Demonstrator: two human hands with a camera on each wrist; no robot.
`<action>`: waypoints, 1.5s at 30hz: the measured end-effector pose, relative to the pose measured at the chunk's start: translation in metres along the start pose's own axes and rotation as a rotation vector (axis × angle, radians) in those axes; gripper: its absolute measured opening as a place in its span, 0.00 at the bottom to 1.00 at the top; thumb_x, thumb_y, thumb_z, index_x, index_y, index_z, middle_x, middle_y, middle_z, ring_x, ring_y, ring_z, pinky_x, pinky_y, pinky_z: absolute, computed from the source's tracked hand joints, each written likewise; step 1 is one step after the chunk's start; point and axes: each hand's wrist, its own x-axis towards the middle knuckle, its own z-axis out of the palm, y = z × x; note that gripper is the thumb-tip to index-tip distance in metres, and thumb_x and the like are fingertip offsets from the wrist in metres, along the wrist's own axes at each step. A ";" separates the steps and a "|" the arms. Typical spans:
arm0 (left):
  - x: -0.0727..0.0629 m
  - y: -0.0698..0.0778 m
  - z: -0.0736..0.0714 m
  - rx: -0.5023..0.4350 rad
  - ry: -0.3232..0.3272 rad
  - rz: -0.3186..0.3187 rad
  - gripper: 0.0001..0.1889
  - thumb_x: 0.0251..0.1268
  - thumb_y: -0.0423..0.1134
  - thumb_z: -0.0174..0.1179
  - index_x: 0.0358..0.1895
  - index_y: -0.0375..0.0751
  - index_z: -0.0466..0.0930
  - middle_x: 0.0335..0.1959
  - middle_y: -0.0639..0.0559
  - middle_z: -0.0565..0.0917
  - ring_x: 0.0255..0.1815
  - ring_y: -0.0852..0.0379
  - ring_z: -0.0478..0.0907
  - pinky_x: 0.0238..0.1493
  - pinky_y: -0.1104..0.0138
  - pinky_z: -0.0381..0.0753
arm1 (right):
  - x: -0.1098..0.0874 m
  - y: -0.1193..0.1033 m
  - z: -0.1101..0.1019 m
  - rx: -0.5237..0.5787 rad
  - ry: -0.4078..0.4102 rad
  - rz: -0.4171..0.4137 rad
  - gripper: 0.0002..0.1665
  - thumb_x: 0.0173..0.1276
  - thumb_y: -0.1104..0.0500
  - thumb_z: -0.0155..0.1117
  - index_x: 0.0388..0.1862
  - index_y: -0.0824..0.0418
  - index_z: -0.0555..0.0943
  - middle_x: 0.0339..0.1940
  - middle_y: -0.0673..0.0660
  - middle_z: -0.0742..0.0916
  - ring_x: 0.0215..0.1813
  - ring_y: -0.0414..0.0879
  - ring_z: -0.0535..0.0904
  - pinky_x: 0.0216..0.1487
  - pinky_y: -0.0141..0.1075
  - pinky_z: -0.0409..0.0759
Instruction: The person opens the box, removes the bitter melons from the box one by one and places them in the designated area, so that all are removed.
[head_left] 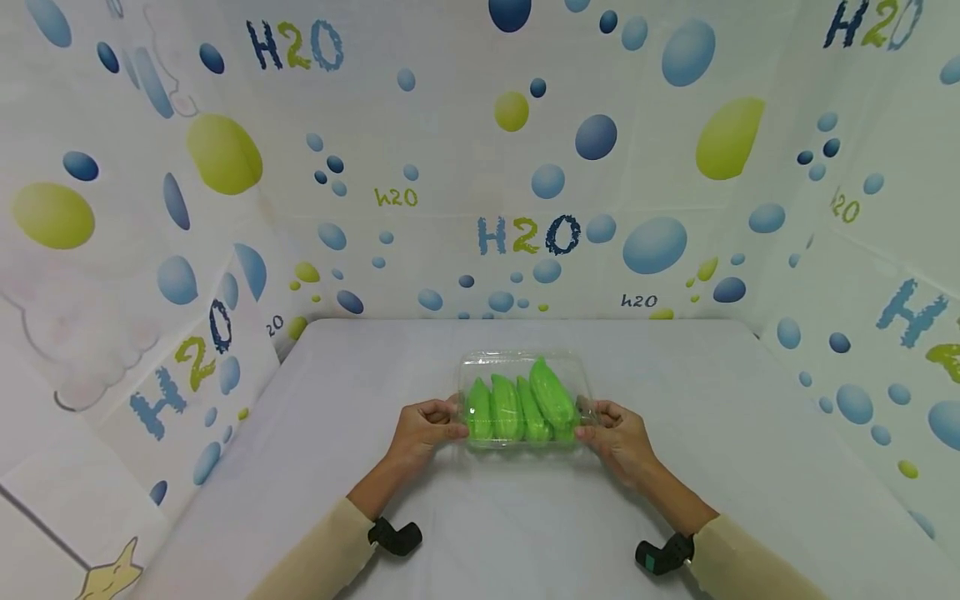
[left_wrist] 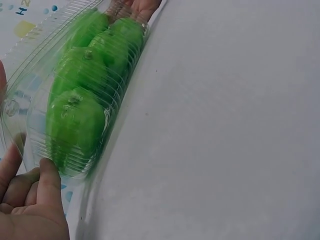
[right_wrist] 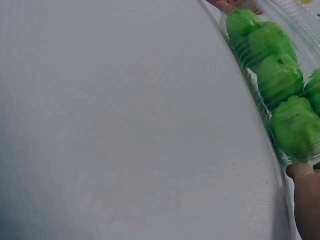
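A clear plastic box (head_left: 517,360) holds several bright green, long, tapered pieces of produce (head_left: 507,408) standing side by side. Their blunt ends (left_wrist: 77,120) show through the ribbed wall in the left wrist view. At the box's left end, my left hand (head_left: 423,429) grips it with the thumb on the near side. My right hand (head_left: 621,442) grips the opposite end in the same way, and its thumb (right_wrist: 301,172) shows at the box's corner in the right wrist view. The box is held close over the white table, its long side facing me.
The table (head_left: 360,367) has a white cover. A printed backdrop (head_left: 450,125) with blue and green drops stands behind it and along both sides. Black wrist cameras (head_left: 397,537) are strapped at both sleeve cuffs.
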 end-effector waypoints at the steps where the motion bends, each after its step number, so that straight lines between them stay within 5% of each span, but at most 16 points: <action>1: 0.000 0.000 0.000 0.006 0.001 0.008 0.17 0.45 0.23 0.77 0.40 0.20 0.82 0.58 0.31 0.82 0.69 0.43 0.74 0.53 0.71 0.81 | 0.000 0.000 0.000 0.006 0.001 0.003 0.29 0.55 0.78 0.70 0.55 0.80 0.70 0.32 0.53 0.81 0.31 0.37 0.77 0.31 0.26 0.78; 6: -0.004 0.000 -0.001 0.068 0.004 0.043 0.10 0.49 0.27 0.76 0.31 0.24 0.85 0.63 0.34 0.79 0.72 0.42 0.71 0.63 0.67 0.75 | -0.003 0.002 0.001 0.030 -0.006 0.005 0.12 0.56 0.77 0.69 0.35 0.68 0.77 0.26 0.50 0.79 0.28 0.37 0.73 0.29 0.27 0.75; 11: -0.005 0.002 -0.001 0.092 -0.018 0.056 0.10 0.51 0.29 0.76 0.27 0.25 0.85 0.67 0.37 0.75 0.75 0.46 0.67 0.73 0.59 0.63 | -0.006 0.001 0.004 0.008 -0.002 -0.006 0.20 0.62 0.74 0.68 0.16 0.58 0.74 0.16 0.44 0.73 0.21 0.35 0.65 0.22 0.27 0.65; 20: -0.006 0.005 -0.001 0.081 -0.063 0.043 0.11 0.54 0.30 0.75 0.29 0.23 0.84 0.68 0.36 0.74 0.75 0.43 0.65 0.74 0.56 0.59 | -0.008 -0.001 0.003 -0.056 -0.007 -0.041 0.21 0.61 0.73 0.69 0.14 0.56 0.74 0.12 0.43 0.71 0.19 0.35 0.63 0.22 0.28 0.63; 25: -0.010 0.007 -0.003 0.088 -0.063 0.030 0.11 0.55 0.31 0.75 0.29 0.24 0.85 0.68 0.34 0.74 0.75 0.41 0.66 0.74 0.53 0.59 | -0.014 -0.003 0.002 -0.160 -0.037 -0.075 0.14 0.63 0.71 0.69 0.20 0.61 0.78 0.17 0.45 0.76 0.22 0.35 0.67 0.26 0.30 0.69; 28: -0.012 0.010 -0.004 0.100 -0.066 0.046 0.11 0.55 0.32 0.75 0.29 0.24 0.85 0.65 0.32 0.76 0.74 0.40 0.67 0.75 0.51 0.58 | -0.019 -0.007 0.003 -0.269 -0.023 -0.082 0.06 0.64 0.66 0.71 0.33 0.69 0.85 0.28 0.51 0.86 0.33 0.38 0.78 0.36 0.31 0.77; 31: -0.013 0.013 -0.005 0.125 -0.070 0.049 0.11 0.54 0.33 0.76 0.29 0.27 0.86 0.60 0.32 0.81 0.74 0.41 0.67 0.75 0.50 0.58 | -0.024 -0.011 0.004 -0.409 0.002 -0.085 0.21 0.67 0.60 0.72 0.54 0.72 0.84 0.51 0.60 0.89 0.54 0.48 0.84 0.53 0.33 0.80; 36: -0.014 0.019 -0.009 0.187 -0.062 0.057 0.12 0.55 0.37 0.76 0.31 0.31 0.87 0.57 0.35 0.84 0.75 0.42 0.66 0.75 0.46 0.59 | -0.031 -0.019 0.007 -0.555 -0.001 -0.111 0.40 0.72 0.53 0.67 0.73 0.74 0.67 0.74 0.67 0.72 0.76 0.61 0.67 0.71 0.45 0.68; 40: -0.014 0.023 -0.011 0.224 -0.070 0.061 0.13 0.58 0.40 0.75 0.32 0.34 0.83 0.66 0.37 0.78 0.76 0.42 0.65 0.75 0.45 0.58 | -0.033 -0.025 0.010 -0.601 -0.020 -0.158 0.47 0.74 0.51 0.64 0.79 0.74 0.54 0.81 0.67 0.60 0.81 0.61 0.55 0.74 0.45 0.58; 45: -0.010 0.030 -0.011 0.236 -0.127 0.009 0.15 0.68 0.45 0.67 0.40 0.36 0.78 0.72 0.37 0.72 0.76 0.42 0.65 0.70 0.48 0.69 | -0.030 -0.034 0.013 -0.681 -0.019 -0.258 0.45 0.75 0.53 0.63 0.79 0.73 0.54 0.80 0.67 0.62 0.81 0.60 0.56 0.73 0.45 0.60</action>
